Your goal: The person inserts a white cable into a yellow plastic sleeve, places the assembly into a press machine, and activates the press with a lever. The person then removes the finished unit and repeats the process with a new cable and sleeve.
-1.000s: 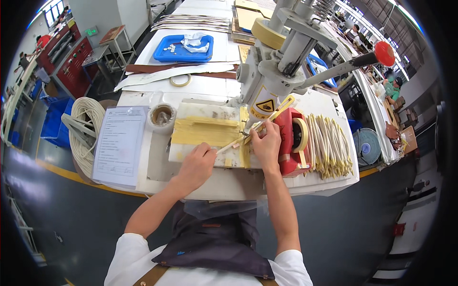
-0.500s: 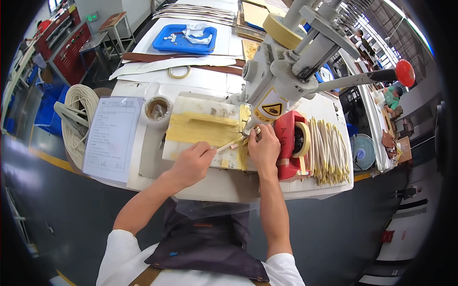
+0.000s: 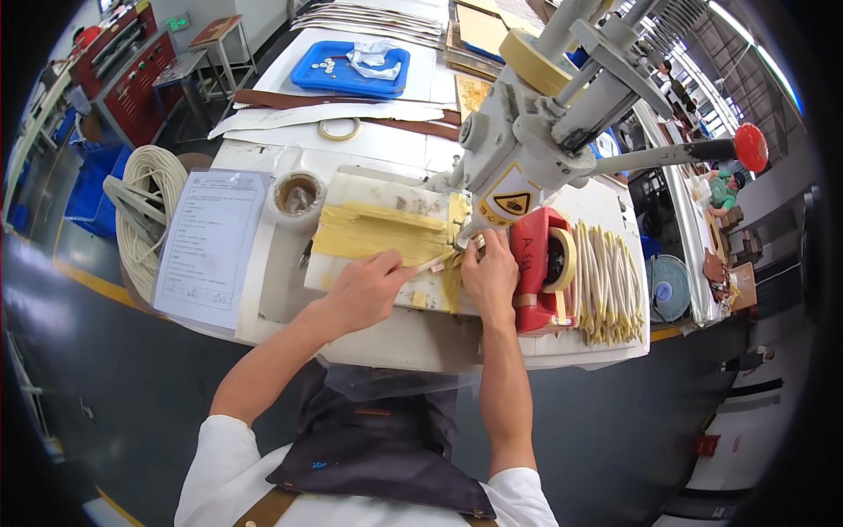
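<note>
My left hand (image 3: 369, 288) is closed round a short cream cord (image 3: 434, 262) that points toward the foot of a grey hand press (image 3: 527, 132). Beside the press foot my right hand (image 3: 492, 270) has its fingers bent and pinched together, just where the cord's far end goes out of sight. What those fingertips hold is hidden. Both hands are over a white block (image 3: 347, 189) covered partly with strips of yellow tape (image 3: 369, 241). A yellow warning label (image 3: 513, 202) faces me on the press, just above my right hand.
Right of my right hand stands a red tape dispenser (image 3: 529, 268), then a row of cream cords (image 3: 610, 285) with yellow ends. At left are a printed sheet (image 3: 211, 250), a clear tape roll (image 3: 297, 195) and a cord coil (image 3: 145, 220). A blue tray (image 3: 338, 85) lies farther back.
My left hand has come slightly closer to the press foot, and less cord shows between the hands. My right hand stays beside the press. The whole view has shifted a little.
</note>
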`<control>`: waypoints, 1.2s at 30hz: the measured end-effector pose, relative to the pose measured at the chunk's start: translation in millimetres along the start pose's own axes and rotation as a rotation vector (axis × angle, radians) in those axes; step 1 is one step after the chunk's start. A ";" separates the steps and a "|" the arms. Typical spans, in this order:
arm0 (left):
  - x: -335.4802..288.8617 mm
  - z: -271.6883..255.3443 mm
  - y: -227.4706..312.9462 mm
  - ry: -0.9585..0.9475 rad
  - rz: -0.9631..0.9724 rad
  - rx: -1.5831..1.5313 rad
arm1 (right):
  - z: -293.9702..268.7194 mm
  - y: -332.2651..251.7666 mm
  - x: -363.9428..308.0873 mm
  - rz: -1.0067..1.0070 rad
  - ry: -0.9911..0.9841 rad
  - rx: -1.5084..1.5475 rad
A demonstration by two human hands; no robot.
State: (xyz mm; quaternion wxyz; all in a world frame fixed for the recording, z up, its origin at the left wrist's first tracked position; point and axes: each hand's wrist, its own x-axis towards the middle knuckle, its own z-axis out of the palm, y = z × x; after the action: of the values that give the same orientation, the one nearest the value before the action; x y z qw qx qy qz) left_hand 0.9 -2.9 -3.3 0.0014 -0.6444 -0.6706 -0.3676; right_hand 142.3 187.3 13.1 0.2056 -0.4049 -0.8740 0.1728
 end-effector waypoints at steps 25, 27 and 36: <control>6.1 -1.3 1.3 -0.129 -0.044 0.058 | -1.5 2.0 0.7 -0.019 0.004 0.064; 5.6 -1.5 2.0 -0.132 -0.054 0.060 | -2.0 1.3 0.6 0.004 -0.021 0.081; 6.4 -2.4 2.0 -0.114 -0.055 0.027 | -5.7 3.2 -1.1 0.009 -0.030 0.148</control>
State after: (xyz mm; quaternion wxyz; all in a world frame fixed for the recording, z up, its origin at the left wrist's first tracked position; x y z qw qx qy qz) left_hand 0.4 1.2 2.5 -0.0382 -0.6456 -0.6918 -0.3212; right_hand 147.8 189.2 16.2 0.2213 -0.3898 -0.8599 0.2441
